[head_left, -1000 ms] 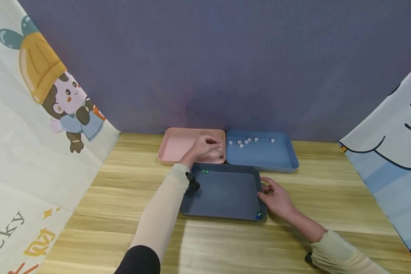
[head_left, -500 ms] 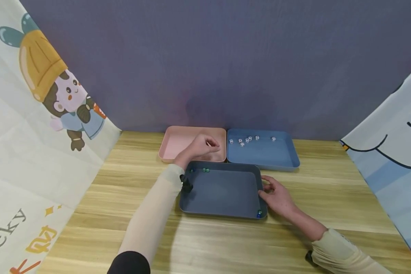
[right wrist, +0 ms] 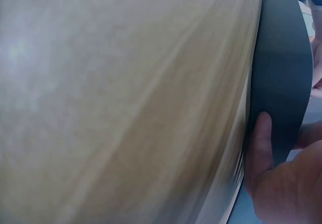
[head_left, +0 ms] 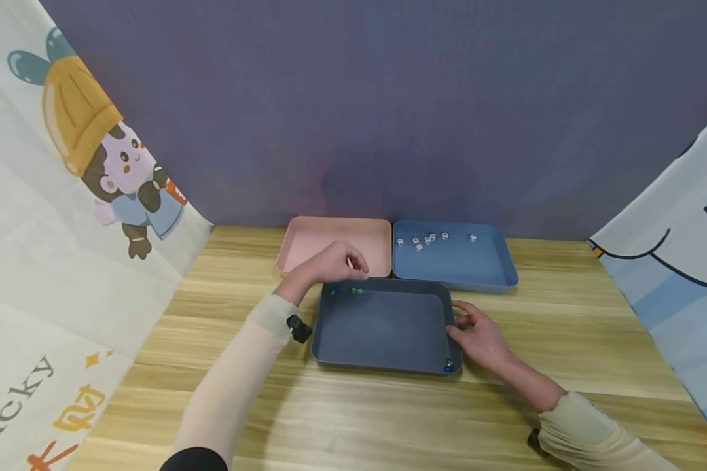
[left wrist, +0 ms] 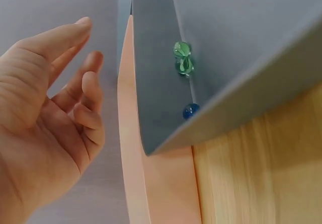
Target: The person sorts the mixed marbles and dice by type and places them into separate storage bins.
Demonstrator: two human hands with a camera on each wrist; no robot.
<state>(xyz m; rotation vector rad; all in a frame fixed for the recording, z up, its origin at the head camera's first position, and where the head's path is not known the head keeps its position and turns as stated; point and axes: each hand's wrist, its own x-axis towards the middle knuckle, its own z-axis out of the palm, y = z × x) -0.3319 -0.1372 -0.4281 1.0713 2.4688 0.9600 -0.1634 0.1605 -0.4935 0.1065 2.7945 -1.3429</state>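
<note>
My left hand (head_left: 330, 263) hovers over the near edge of the pink tray (head_left: 306, 235), fingertips close to the dark grey tray's far rim. In the left wrist view its fingers (left wrist: 89, 85) are loosely bent, and nothing shows between them. My right hand (head_left: 482, 340) grips the right wall of the dark grey tray (head_left: 389, 327), one digit along the outer side in the right wrist view. Green glass marbles (left wrist: 183, 58) and a blue marble (left wrist: 190, 111) lie by that tray's far left wall. More marbles (head_left: 449, 366) sit in its near right corner.
A blue tray (head_left: 459, 265) with several white dice (head_left: 427, 241) stands right of the pink one. All three trays sit edge to edge on a wooden table (head_left: 353, 418). A dark blue backdrop (head_left: 353, 118) rises behind, with printed cloths at both sides.
My left hand has drawn back from the pink tray's right side, toward me and leftward. A small dark dot seen there a second ago no longer shows. My right hand stays put.
</note>
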